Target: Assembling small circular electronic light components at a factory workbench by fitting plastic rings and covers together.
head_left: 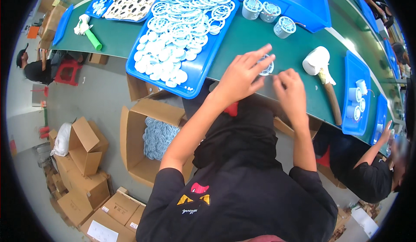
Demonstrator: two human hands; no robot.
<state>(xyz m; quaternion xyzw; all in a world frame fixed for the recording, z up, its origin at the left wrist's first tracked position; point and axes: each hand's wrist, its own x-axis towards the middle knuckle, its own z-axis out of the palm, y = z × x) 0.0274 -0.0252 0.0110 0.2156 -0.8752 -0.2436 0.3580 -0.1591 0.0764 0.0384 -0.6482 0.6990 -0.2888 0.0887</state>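
On the green table in front of me stands a pale blue round part with a spoked ring top [266,64], partly covered by my left hand [242,75]. The fingers of that hand are stretched out and apart over the part's left side. Just to the right of it, my right hand [289,86] has its fingers curled together at the part's near edge; whatever they pinch is too small to make out. Beyond the hands, several similar pale cylinders [284,27] stand upright, some with a thin wire sticking out.
Left of my hands a blue tray [200,75] holds piled spoked rings and round discs. A white-headed mallet [331,94] lies at right, beside a blue tray of cylinders [352,128]. A large blue bin [318,19] stands behind. Below, an open carton [130,144] contains rings. Co-workers sit nearby.
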